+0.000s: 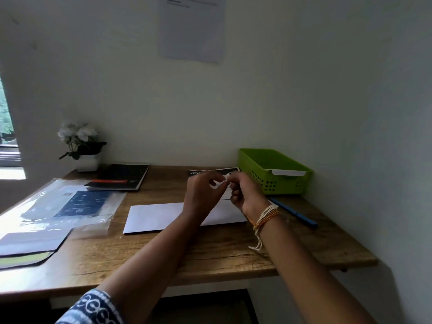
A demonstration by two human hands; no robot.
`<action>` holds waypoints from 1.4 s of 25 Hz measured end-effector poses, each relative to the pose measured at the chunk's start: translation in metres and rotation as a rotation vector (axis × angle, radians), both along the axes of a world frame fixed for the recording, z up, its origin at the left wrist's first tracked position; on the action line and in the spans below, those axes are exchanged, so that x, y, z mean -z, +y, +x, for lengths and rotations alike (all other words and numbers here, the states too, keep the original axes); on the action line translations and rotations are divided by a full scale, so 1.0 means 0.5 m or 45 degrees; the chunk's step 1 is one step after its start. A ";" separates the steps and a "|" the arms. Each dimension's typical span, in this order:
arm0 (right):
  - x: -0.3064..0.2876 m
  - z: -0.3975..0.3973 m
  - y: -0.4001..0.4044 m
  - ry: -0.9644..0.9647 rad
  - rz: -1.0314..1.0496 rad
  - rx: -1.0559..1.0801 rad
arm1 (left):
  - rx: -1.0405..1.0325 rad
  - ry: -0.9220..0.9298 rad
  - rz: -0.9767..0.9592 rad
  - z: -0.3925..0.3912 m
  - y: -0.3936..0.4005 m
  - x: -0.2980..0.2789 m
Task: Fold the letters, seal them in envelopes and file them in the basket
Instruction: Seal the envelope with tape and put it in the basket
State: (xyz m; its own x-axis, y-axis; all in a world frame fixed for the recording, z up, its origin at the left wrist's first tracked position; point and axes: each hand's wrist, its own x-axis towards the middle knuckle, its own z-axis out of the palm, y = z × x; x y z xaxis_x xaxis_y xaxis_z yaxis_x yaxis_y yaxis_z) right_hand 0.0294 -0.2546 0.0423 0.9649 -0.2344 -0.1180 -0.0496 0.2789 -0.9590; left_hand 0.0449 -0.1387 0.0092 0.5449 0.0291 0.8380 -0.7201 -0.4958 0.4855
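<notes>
Wooden worktop [210, 251], wall-mounted in a pale corner; right edge ends free, near edge runs beneath the forearms, far edge meets the wall. Left hand [201, 190] and right hand [245, 192] raised together above the centre, each grip pinching a small white scrap [226, 178] between fingertips; what the scrap is cannot be told. White envelope [163, 216] lies flat under the hands, open wood around its near side. Green basket [273, 170] stands at the far right corner against the wall, a white envelope edge showing inside; blue pen [293, 212] lies just beside it, near the right edge. Dark printed sheet [210, 172] behind the hands. Black notebook [121, 176], potted white flowers [80, 146], clear plastic sleeve [70, 206] and further envelopes [28, 247] crowd the left. Paper notice [192, 26] pinned on the wall above.
</notes>
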 end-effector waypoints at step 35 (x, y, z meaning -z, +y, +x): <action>0.059 0.032 -0.025 0.066 -0.903 0.252 | -0.116 0.885 0.599 0.013 0.004 0.013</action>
State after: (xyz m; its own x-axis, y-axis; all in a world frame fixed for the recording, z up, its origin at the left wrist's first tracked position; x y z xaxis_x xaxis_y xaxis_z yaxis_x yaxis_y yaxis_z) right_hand 0.0452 -0.2668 0.0125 0.8941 -0.4403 0.0822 -0.1126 -0.3985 -0.9102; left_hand 0.0516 -0.1368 0.0025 0.9534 -0.1703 0.2488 -0.2815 -0.7989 0.5315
